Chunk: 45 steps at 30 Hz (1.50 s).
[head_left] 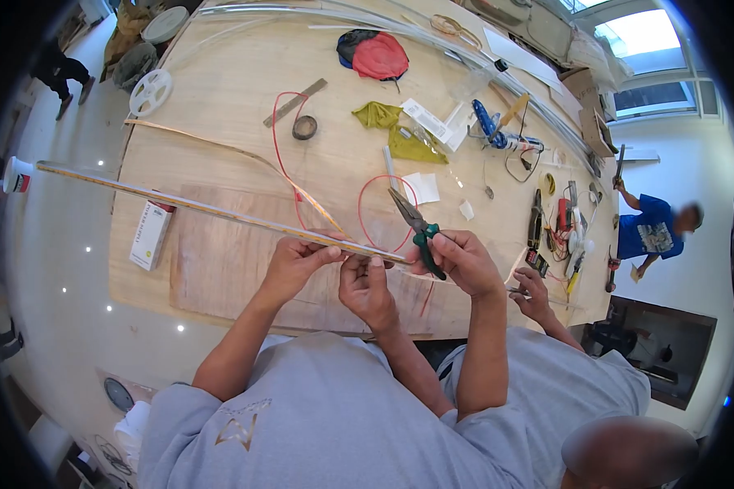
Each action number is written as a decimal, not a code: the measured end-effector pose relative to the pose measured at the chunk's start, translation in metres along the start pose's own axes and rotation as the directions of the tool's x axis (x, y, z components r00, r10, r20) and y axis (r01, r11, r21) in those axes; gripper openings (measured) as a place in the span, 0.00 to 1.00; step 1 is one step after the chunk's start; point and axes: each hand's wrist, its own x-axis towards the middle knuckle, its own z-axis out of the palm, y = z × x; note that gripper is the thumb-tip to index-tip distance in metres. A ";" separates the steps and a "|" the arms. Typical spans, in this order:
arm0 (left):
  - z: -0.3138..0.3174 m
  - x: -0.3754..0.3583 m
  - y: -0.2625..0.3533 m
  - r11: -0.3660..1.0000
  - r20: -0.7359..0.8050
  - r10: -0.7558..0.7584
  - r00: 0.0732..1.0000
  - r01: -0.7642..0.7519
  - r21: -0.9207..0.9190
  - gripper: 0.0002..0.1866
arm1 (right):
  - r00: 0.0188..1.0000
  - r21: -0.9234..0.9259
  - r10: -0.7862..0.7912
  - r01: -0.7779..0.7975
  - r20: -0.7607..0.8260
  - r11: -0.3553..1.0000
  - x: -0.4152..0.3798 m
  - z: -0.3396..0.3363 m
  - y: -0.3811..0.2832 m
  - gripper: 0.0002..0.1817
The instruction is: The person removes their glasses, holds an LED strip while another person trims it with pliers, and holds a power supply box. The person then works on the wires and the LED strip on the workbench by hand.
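Note:
My left hand (pixel 294 269) grips a long thin metal strip (pixel 212 214), which slants from the upper left down to the centre. Beside it a co-worker's hand (pixel 371 297) pinches the same strip. My right hand (pixel 467 262) is closed round green-handled pliers (pixel 420 231) near the strip's right end; the pliers point up and left. A thin red wire (pixel 360 200) loops behind the pliers. One copper-coloured band (pixel 257 156) meets the strip near my left hand. Farther right, another co-worker's hand (pixel 532 295) holds something thin that I cannot make out.
On the wooden table (pixel 220 277) lie a white box (pixel 151 236), a tape roll (pixel 305 127), a metal ruler (pixel 295 103), green cloth (pixel 416 145) and a red pouch (pixel 382 57). Tools lie at the right. A person in blue (pixel 656 228) stands beyond; a grey-shirted co-worker (pixel 579 379) is close at right.

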 end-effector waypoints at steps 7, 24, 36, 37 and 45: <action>0.000 0.006 0.000 0.999 -0.009 0.028 1.000 -0.029 -0.014 0.13 | 0.998 0.030 0.033 -0.034 0.047 0.999 -0.001 -0.008 -0.001 0.17; 0.019 0.011 0.002 1.000 0.002 0.018 1.000 -0.018 -0.021 0.12 | 0.989 -0.831 0.082 -0.145 -0.119 0.538 -0.041 0.007 -0.065 0.11; 0.039 0.009 0.000 0.999 0.069 -0.027 0.997 0.026 0.022 0.12 | 0.979 -0.643 -0.199 0.121 -0.049 0.757 -0.066 -0.012 -0.040 0.15; 0.041 0.009 -0.001 1.000 0.071 -0.026 0.997 0.025 0.016 0.12 | 0.968 -0.658 -0.223 0.091 -0.119 0.747 -0.070 -0.012 -0.039 0.15; 0.053 0.012 -0.010 0.998 0.083 -0.013 0.997 0.008 0.067 0.12 | 0.595 -0.789 -0.548 -0.270 -0.587 0.552 -0.090 -0.022 -0.054 0.14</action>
